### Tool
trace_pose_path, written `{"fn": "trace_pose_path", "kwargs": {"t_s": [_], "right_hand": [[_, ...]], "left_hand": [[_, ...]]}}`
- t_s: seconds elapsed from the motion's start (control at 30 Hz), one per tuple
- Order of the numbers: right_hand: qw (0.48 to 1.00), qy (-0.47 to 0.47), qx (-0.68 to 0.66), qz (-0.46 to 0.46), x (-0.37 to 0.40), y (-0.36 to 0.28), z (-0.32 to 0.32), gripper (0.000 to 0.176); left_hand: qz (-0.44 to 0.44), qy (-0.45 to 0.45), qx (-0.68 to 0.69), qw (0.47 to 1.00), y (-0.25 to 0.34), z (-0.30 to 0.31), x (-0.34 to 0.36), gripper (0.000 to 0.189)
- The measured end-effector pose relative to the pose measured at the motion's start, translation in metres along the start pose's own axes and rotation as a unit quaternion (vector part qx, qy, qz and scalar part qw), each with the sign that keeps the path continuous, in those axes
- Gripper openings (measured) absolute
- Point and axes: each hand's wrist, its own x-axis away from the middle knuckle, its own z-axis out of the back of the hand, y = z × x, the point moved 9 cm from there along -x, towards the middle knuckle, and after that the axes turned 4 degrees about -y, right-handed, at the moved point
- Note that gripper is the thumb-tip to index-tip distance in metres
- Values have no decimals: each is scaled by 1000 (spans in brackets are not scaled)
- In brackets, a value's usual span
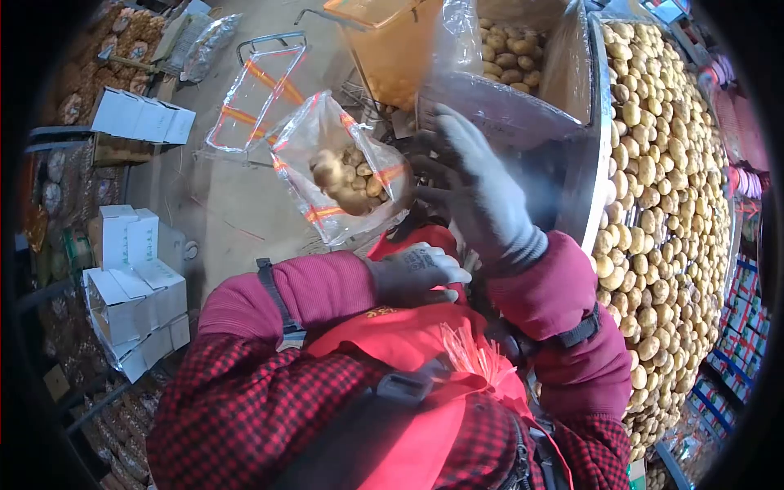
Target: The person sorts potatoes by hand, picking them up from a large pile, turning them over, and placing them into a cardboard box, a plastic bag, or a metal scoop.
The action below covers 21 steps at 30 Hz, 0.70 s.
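Clear plastic bag [343, 175], orange-striped: hanging off the bin's [594, 163] left edge, carrying few tubers, seemingly far from full. Right hand [478, 192] is spreading its fingers wide at the bag's side; left hand [416, 273] is curling closed against the red apron [408, 327].

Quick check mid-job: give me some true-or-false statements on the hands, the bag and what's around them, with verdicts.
1. The left hand and the right hand both wear grey gloves. True.
2. The clear bag is empty. False: a few lumpy tan pieces lie in it.
3. The right hand is clenched into a fist. False: its fingers are spread, beside the bag.
4. A bin heaped with round tan produce stands on the person's right. True.
5. The white boxes are stacked on the right. False: they are on the left.
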Motion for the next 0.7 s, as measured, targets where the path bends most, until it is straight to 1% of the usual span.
{"fn": "trace_pose_path", "kwargs": {"t_s": [0.03,0.07,0.13,0.17,0.23,0.27,0.33,0.37,0.43,0.47,0.53,0.57,0.6,0.63,0.67,0.7], "right_hand": [[969,94,-149,-171,12,-6,3,57],[970,92,-155,-164,19,-3,17,54],[971,71,-174,-147,30,4,32,63],[971,71,-172,-149,37,12,44,63],[993,-60,-99,-34,43,-7,34,71],[993,-59,-98,-35,51,-7,38,71],[991,13,-85,-106,65,-20,43,83],[991,18,-85,-106,72,-26,44,83],[988,37,-127,-75,84,-41,53,92],[989,51,-123,-67,91,-45,61,92],[984,102,-137,-57,112,-49,82,100],[984,89,-157,-5,124,-52,93,88],[981,121,-152,-24,137,-66,99,74],[978,147,-148,-6,153,-73,114,69],[974,173,-143,12,172,-79,129,64],[959,238,-151,22,195,-90,141,61]], "left_hand": [[46,-54,22,997,-9,-9,-3,34],[91,-108,45,989,-17,-21,-4,35],[92,-105,36,989,-17,-25,-3,37],[97,-118,26,988,-19,-27,-3,38],[100,-131,17,986,-20,-29,-5,39],[99,-137,14,985,-20,-30,-6,40],[94,-146,10,985,-22,-31,-13,41],[90,-156,7,984,-24,-33,-16,41],[74,-175,4,982,-19,-34,-26,42],[64,-170,10,983,-15,-30,-32,41],[26,-181,16,983,-6,-29,-46,39],[-8,-108,22,994,-1,-17,-52,36],[-44,-38,33,998,3,-4,-60,33],[-38,-57,27,997,7,-4,-73,31],[-68,-78,35,994,14,-3,-82,31],[-77,-67,19,995,16,5,-91,30]]}}
